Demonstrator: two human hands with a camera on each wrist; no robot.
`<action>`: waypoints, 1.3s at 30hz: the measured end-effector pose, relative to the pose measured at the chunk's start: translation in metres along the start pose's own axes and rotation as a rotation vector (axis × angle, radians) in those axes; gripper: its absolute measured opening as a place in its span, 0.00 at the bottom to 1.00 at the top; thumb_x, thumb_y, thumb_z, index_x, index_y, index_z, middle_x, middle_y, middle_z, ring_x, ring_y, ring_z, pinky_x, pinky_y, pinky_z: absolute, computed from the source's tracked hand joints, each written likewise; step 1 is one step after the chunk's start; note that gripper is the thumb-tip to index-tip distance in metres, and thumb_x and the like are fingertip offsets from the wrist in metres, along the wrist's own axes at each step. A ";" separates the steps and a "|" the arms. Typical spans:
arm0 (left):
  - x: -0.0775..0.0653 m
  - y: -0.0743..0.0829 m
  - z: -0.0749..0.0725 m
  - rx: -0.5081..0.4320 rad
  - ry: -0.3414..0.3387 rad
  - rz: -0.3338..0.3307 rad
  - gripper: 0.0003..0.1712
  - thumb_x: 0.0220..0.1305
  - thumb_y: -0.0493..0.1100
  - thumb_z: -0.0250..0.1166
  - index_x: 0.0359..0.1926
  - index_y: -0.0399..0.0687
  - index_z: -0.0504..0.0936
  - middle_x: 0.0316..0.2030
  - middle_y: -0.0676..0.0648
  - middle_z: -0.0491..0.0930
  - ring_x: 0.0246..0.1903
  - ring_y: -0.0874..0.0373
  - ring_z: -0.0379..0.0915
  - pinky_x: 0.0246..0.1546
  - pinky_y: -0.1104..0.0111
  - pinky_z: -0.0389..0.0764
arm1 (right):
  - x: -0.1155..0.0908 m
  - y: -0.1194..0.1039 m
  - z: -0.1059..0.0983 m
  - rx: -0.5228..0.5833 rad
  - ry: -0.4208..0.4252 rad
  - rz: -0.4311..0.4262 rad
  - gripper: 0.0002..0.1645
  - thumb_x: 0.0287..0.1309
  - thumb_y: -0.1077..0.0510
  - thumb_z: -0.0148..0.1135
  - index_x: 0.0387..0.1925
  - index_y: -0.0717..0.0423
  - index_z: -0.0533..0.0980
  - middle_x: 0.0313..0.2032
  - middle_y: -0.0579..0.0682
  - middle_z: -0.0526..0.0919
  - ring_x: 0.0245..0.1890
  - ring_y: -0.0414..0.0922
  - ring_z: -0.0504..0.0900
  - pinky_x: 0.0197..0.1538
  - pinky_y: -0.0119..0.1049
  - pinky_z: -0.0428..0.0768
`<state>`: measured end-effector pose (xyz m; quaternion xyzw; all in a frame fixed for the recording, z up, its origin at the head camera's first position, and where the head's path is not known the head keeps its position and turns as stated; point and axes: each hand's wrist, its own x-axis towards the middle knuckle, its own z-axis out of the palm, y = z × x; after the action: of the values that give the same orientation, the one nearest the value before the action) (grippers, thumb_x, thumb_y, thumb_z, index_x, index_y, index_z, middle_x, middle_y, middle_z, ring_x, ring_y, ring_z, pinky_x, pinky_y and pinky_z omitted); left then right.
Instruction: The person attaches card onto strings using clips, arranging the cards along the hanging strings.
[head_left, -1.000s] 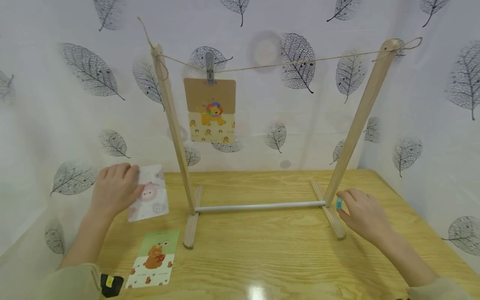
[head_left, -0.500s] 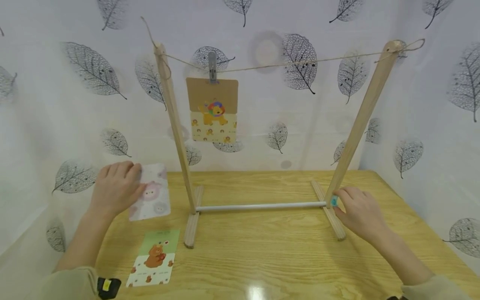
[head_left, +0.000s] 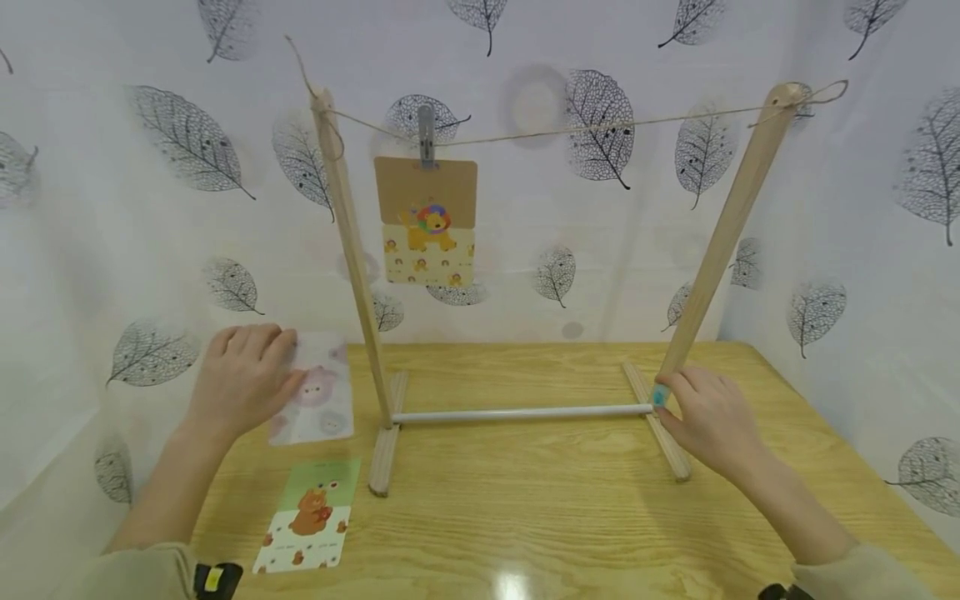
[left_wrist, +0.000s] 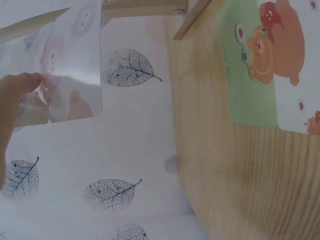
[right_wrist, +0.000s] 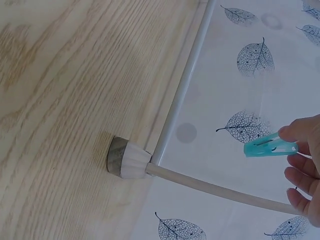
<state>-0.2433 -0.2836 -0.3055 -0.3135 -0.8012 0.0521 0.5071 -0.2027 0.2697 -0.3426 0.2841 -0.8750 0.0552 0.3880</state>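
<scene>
My left hand (head_left: 242,379) pinches a pale card (head_left: 324,412) with pink animal faces, raised off the table at the left. In the left wrist view the thumb presses on the face of this glossy card (left_wrist: 77,65). Between the thumb and fingers of my right hand (head_left: 708,421) is a small teal clothespin (right_wrist: 270,147), beside the foot of the right post. A lion card (head_left: 429,225) hangs from the twine (head_left: 555,132) by a grey clothespin (head_left: 427,137). The bear card (head_left: 309,517) lies flat on the table below my left hand.
Two wooden posts (head_left: 352,250) carry the twine, with a white rod (head_left: 525,412) joining their feet low over the wooden table (head_left: 517,500). A leaf-print curtain (head_left: 495,308) closes off the back and sides.
My right hand has moved a little left with the teal clothespin, which now overlaps the right post's base. My left hand and the pale card have shifted slightly right.
</scene>
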 end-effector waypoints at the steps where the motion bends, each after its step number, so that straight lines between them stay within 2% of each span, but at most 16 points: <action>1: 0.001 0.001 0.000 -0.003 0.004 0.004 0.33 0.65 0.61 0.42 0.40 0.33 0.76 0.34 0.34 0.75 0.32 0.37 0.71 0.38 0.46 0.70 | 0.001 -0.001 0.000 0.000 -0.001 0.002 0.18 0.37 0.61 0.64 0.36 0.63 0.75 0.32 0.56 0.78 0.32 0.57 0.78 0.29 0.49 0.74; 10: 0.002 0.004 -0.002 -0.052 -0.011 0.050 0.33 0.64 0.59 0.44 0.39 0.31 0.77 0.34 0.34 0.76 0.32 0.38 0.72 0.38 0.47 0.70 | 0.013 -0.009 0.001 0.014 0.049 -0.023 0.22 0.32 0.65 0.70 0.36 0.65 0.75 0.30 0.56 0.78 0.30 0.55 0.77 0.28 0.46 0.75; 15: 0.006 0.008 -0.001 -0.096 0.024 0.072 0.32 0.65 0.59 0.45 0.39 0.31 0.77 0.34 0.34 0.76 0.32 0.38 0.72 0.38 0.48 0.70 | 0.020 -0.012 0.001 0.010 0.080 -0.040 0.22 0.29 0.67 0.70 0.34 0.64 0.76 0.30 0.55 0.78 0.29 0.54 0.76 0.27 0.45 0.73; 21: 0.013 0.016 0.001 -0.151 0.107 0.121 0.27 0.63 0.54 0.50 0.39 0.30 0.77 0.33 0.34 0.75 0.31 0.38 0.71 0.36 0.48 0.70 | 0.030 -0.015 0.001 0.025 0.105 -0.070 0.17 0.36 0.65 0.66 0.35 0.65 0.76 0.31 0.56 0.79 0.31 0.55 0.76 0.30 0.46 0.74; 24: 0.015 0.019 0.002 -0.161 0.129 0.122 0.27 0.63 0.54 0.51 0.39 0.30 0.77 0.34 0.34 0.75 0.31 0.38 0.71 0.36 0.48 0.70 | 0.033 -0.017 0.000 0.025 0.110 -0.073 0.16 0.39 0.63 0.64 0.35 0.65 0.76 0.31 0.56 0.79 0.32 0.56 0.76 0.30 0.46 0.73; 32: 0.021 0.027 0.001 -0.193 0.143 0.114 0.28 0.64 0.55 0.51 0.40 0.30 0.77 0.35 0.34 0.75 0.33 0.38 0.71 0.38 0.49 0.70 | 0.040 -0.020 -0.002 -0.005 0.092 -0.046 0.18 0.36 0.65 0.69 0.35 0.64 0.77 0.33 0.56 0.79 0.33 0.55 0.75 0.30 0.44 0.69; 39: 0.028 0.035 -0.001 -0.214 0.158 0.136 0.26 0.64 0.53 0.52 0.41 0.30 0.77 0.34 0.35 0.74 0.32 0.39 0.71 0.38 0.49 0.70 | 0.045 -0.023 -0.003 -0.009 0.094 -0.029 0.13 0.41 0.63 0.64 0.34 0.63 0.77 0.32 0.54 0.79 0.34 0.55 0.75 0.31 0.45 0.69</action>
<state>-0.2350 -0.2405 -0.2978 -0.4224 -0.7365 -0.0243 0.5278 -0.2126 0.2310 -0.3119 0.2923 -0.8519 0.0589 0.4306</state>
